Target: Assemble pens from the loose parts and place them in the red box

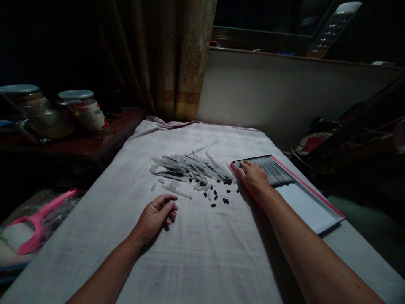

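My right hand [253, 174] reaches into a shallow box [325, 207] with a red-pink rim, on the right side of the bed-like surface. Its fingers bend down at the box's far left corner, and what they grip is hidden. A row of thin pens [278, 171] with dark ends lies side by side in the box's far part. My left hand [160, 211] hovers low over the cloth with its fingers curled and thumb against them; nothing shows in it. Just beyond it lies a loose heap of clear pen tubes [190, 166], with small black caps [215, 197] scattered in front.
A white checked cloth [190, 261] covers the surface. To the left, a dark red table [104, 145] carries a lidded jar [87, 112] and a glass mug [44, 124]. A pink-handled object [39, 215] lies lower left. Behind hang curtains [186, 63]; a bottle [335, 29] stands on the ledge.
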A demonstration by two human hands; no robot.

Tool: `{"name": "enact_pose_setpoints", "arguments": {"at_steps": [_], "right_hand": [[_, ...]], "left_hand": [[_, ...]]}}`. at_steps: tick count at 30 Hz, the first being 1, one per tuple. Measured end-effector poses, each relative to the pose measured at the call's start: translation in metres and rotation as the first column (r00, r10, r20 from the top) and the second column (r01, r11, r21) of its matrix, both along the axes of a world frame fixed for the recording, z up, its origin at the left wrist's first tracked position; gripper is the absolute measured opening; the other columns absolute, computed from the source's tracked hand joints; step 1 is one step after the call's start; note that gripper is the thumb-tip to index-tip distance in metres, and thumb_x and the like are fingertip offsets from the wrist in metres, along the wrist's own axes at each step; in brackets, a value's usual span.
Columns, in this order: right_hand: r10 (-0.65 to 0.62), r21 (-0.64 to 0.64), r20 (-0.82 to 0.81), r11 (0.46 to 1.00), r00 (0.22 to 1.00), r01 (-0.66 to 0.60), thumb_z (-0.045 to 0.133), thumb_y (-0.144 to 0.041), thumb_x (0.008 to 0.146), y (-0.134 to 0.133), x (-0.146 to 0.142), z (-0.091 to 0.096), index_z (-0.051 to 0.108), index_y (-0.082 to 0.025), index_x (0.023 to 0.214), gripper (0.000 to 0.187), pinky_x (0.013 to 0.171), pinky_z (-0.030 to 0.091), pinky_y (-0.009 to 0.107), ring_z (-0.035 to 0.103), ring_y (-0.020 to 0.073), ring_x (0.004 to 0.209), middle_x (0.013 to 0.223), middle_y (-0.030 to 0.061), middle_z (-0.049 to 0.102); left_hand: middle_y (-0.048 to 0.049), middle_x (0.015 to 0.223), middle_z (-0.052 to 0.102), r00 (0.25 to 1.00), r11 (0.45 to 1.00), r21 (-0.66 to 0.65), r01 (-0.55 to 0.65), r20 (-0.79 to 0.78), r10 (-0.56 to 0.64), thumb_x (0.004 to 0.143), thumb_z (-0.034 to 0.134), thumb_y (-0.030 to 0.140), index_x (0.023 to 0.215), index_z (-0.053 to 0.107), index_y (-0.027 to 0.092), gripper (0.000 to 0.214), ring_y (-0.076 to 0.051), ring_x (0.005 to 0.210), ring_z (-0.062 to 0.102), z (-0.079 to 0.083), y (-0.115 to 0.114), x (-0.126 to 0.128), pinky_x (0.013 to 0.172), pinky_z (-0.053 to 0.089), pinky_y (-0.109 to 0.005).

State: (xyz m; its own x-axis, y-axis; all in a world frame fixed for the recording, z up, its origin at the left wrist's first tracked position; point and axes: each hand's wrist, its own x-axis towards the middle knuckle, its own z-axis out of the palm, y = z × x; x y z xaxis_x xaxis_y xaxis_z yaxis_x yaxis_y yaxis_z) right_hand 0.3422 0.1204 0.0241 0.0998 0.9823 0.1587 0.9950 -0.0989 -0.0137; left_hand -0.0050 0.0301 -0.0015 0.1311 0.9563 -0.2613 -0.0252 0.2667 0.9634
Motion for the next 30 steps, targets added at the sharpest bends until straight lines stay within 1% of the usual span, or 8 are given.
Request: {"name": "enact_pose_setpoints", "arguments": {"at_steps": [5, 10, 15, 20, 22, 25, 27, 30], "right_hand": [[0.074, 0.132, -0.036, 0.989, 0.997, -0.069, 0.045, -0.03, 0.095, -0.005, -0.034, 0.013, 0.068, -0.019, 0.119, 0.035, 0.093, 0.043, 0.036, 0.058, 0.0259, 0.114, 0.127, 0.011, 0.064], [0.192, 0.002, -0.107, 0.981, 0.976, -0.193, 0.046, -0.037, 0.095, -0.015, -0.092, 0.01, 0.074, -0.023, 0.101, 0.032, 0.075, 0.045, 0.03, 0.065, 0.0224, 0.094, 0.101, 0.0078, 0.073], [0.121, -0.086, -0.129, 0.987, 0.984, -0.133, 0.049, -0.041, 0.093, -0.017, -0.124, -0.002, 0.075, -0.022, 0.097, 0.032, 0.07, 0.045, 0.03, 0.067, 0.0231, 0.089, 0.1, 0.0093, 0.072], [0.047, 0.03, -0.307, 0.999, 0.95, -0.04, 0.05, -0.034, 0.092, -0.031, -0.12, -0.005, 0.072, -0.021, 0.098, 0.027, 0.072, 0.045, 0.029, 0.066, 0.0214, 0.088, 0.099, 0.0078, 0.073], [0.101, 0.107, -0.418, 0.992, 0.903, -0.061, 0.052, -0.034, 0.091, -0.049, -0.119, -0.007, 0.071, -0.021, 0.096, 0.024, 0.072, 0.046, 0.029, 0.066, 0.0198, 0.081, 0.095, 0.0067, 0.073], [0.291, 0.2, -0.527, 0.956, 0.798, -0.216, 0.056, -0.029, 0.087, -0.083, -0.124, -0.013, 0.069, -0.02, 0.091, 0.016, 0.07, 0.047, 0.028, 0.064, 0.0178, 0.074, 0.088, 0.0053, 0.072], [0.411, 0.255, -0.559, 0.912, 0.72, -0.322, 0.057, -0.027, 0.086, -0.101, -0.131, -0.016, 0.069, -0.021, 0.088, 0.013, 0.069, 0.048, 0.028, 0.064, 0.0175, 0.073, 0.082, 0.0046, 0.07], [0.5, 0.283, -0.606, 0.863, 0.619, -0.419, 0.058, -0.025, 0.086, -0.109, -0.133, -0.015, 0.069, -0.021, 0.087, 0.012, 0.068, 0.049, 0.027, 0.064, 0.0171, 0.073, 0.079, 0.004, 0.07]], "left_hand": [[-0.0008, 0.076, 0.062, 1.0, 1.0, 0.004, -0.003, 0.018, 0.003, 0.069, 0.073, 0.053, 0.102, 0.062, 0.016, 0.051, -0.01, 0.051, 0.057, 0.001, 0.001, 0.0, 0.036, 0.044, -0.018], [0.0005, 0.071, 0.063, 0.999, 1.0, 0.015, -0.016, 0.029, 0.016, 0.067, 0.072, 0.058, 0.091, 0.062, 0.015, 0.05, -0.008, 0.045, 0.054, 0.002, 0.001, 0.001, 0.034, 0.042, -0.018], [0.0048, 0.051, 0.054, 0.999, 1.0, -0.008, 0.008, 0.041, -0.008, 0.068, 0.066, 0.067, 0.073, 0.056, 0.016, 0.052, -0.007, 0.035, 0.045, -0.001, 0.0, -0.001, 0.032, 0.036, -0.017], [0.0015, 0.055, 0.058, 0.994, 0.99, 0.137, 0.04, -0.108, -0.025, 0.08, 0.056, 0.062, 0.076, 0.058, 0.018, 0.045, -0.011, 0.041, 0.05, -0.006, -0.003, -0.001, 0.037, 0.041, -0.022], [-0.0038, 0.071, 0.067, 0.953, 0.924, 0.378, 0.066, -0.297, 0.053, 0.086, 0.055, 0.047, 0.085, 0.063, 0.019, 0.03, -0.016, 0.06, 0.063, -0.006, -0.006, 0.001, 0.054, 0.052, -0.027], [-0.0104, 0.112, 0.069, 0.821, 0.65, 0.722, 0.236, -0.506, 0.264, 0.089, 0.055, 0.027, 0.109, 0.066, 0.022, 0.023, -0.025, 0.108, 0.062, -0.002, -0.012, 0.004, 0.096, 0.048, -0.042], [-0.0114, 0.128, 0.063, 0.727, 0.519, 0.773, 0.364, -0.584, 0.361, 0.089, 0.055, 0.022, 0.12, 0.063, 0.024, 0.032, -0.028, 0.125, 0.052, -0.002, -0.015, 0.005, 0.109, 0.034, -0.051], [-0.0093, 0.114, 0.069, 0.613, 0.513, 0.687, 0.515, -0.713, 0.34, 0.092, 0.051, 0.022, 0.116, 0.064, 0.023, 0.027, -0.025, 0.111, 0.06, -0.005, -0.016, 0.007, 0.109, 0.032, -0.052]]}}
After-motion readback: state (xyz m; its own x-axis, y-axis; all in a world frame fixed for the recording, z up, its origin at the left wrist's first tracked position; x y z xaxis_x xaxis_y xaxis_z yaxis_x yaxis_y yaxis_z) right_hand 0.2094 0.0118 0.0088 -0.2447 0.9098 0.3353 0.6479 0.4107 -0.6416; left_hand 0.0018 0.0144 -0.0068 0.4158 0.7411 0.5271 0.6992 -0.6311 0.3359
